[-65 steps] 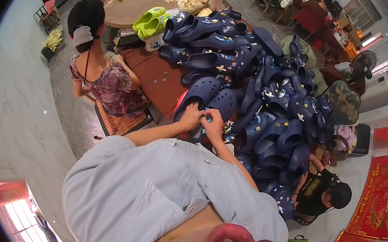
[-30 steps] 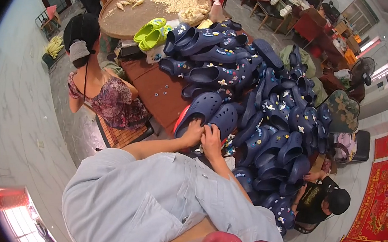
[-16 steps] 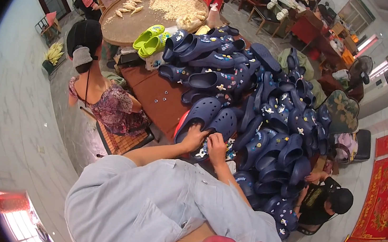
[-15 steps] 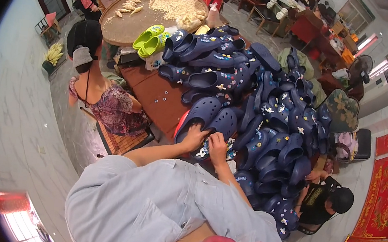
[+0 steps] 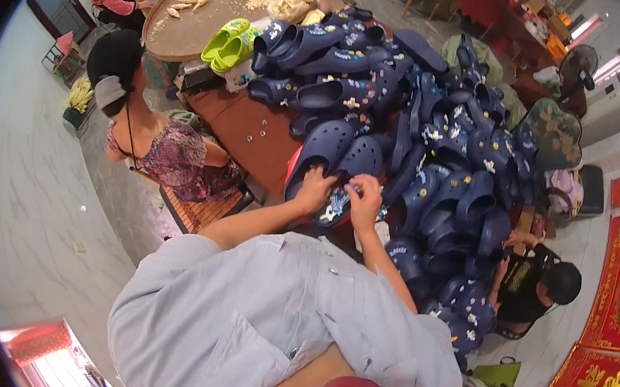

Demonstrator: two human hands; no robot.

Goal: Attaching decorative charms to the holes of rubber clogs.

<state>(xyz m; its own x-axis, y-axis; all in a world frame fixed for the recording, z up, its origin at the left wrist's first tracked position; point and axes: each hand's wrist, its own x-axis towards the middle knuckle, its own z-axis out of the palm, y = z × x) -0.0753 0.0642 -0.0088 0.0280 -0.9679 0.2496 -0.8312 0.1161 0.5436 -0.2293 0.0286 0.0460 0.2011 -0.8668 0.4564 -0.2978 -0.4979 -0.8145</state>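
A pair of plain navy clogs lies in front of me, a left clog (image 5: 324,148) and a right clog (image 5: 364,156), toes pointing away. My left hand (image 5: 313,191) reaches into the left clog's opening, its fingertips hidden inside. Just right of it, my right hand (image 5: 365,202) is raised with thumb and forefinger pinched together; whatever is between them is too small to name. Under and between my hands is a cluster of colourful blue and white shoe charms (image 5: 335,210). Something red (image 5: 293,162) shows along the left clog's outer edge.
A big heap of navy clogs (image 5: 441,185) with charms fills the table's right side. Small pale bits (image 5: 256,132) lie on the brown tabletop (image 5: 238,120). Lime-green clogs (image 5: 229,47) and a round tray (image 5: 192,23) stand beyond. People sit left (image 5: 170,147) and right (image 5: 537,284).
My right hand has lifted slightly off the charms, and its fingers have drawn into a pinch. My left hand stays at the clog's opening. The whole view has shifted a little.
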